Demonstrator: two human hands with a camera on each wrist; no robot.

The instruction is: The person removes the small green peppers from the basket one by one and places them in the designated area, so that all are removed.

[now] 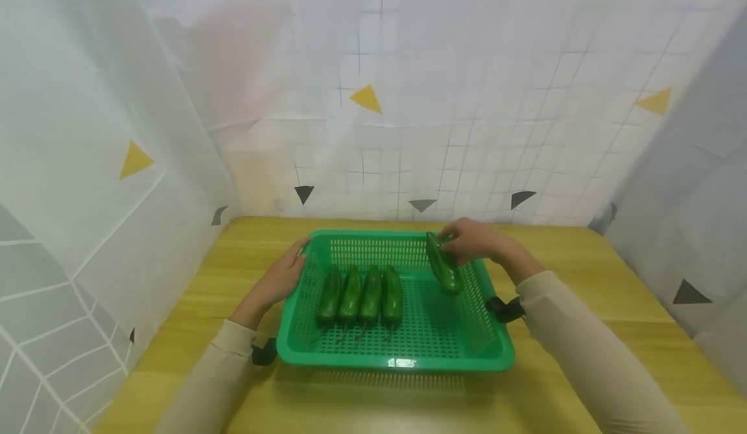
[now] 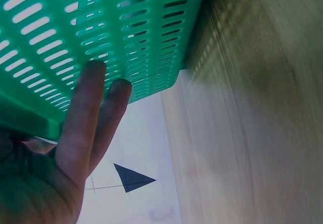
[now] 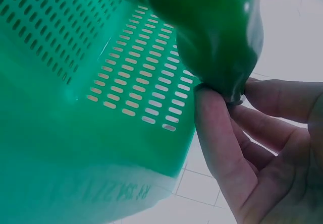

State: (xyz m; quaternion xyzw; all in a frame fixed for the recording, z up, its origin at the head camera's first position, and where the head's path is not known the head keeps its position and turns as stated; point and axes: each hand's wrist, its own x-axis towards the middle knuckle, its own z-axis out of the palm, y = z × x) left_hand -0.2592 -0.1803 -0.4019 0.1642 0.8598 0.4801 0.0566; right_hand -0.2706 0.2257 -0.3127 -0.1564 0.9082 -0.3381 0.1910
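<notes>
A green plastic basket (image 1: 397, 362) with slotted walls stands on the wooden table. Several long green peppers (image 1: 371, 298) lie side by side in its left half, stems toward the near side. My right hand (image 1: 475, 239) pinches one more green pepper (image 1: 445, 265) above the basket's right half, near the back right corner. In the right wrist view, thumb and fingers close on one end of this glossy pepper (image 3: 212, 37). My left hand (image 1: 286, 275) holds the basket's left rim; two of its fingers (image 2: 83, 113) lie along the slotted outer wall, and the thumb is mostly hidden.
The yellowish wooden table (image 1: 198, 330) extends around the basket. Behind it hangs a pale sheet (image 1: 455, 84) with grid lines and triangles, and similar sheets flank both sides. Black straps (image 1: 504, 309) show at the wrists, close to the basket's sides.
</notes>
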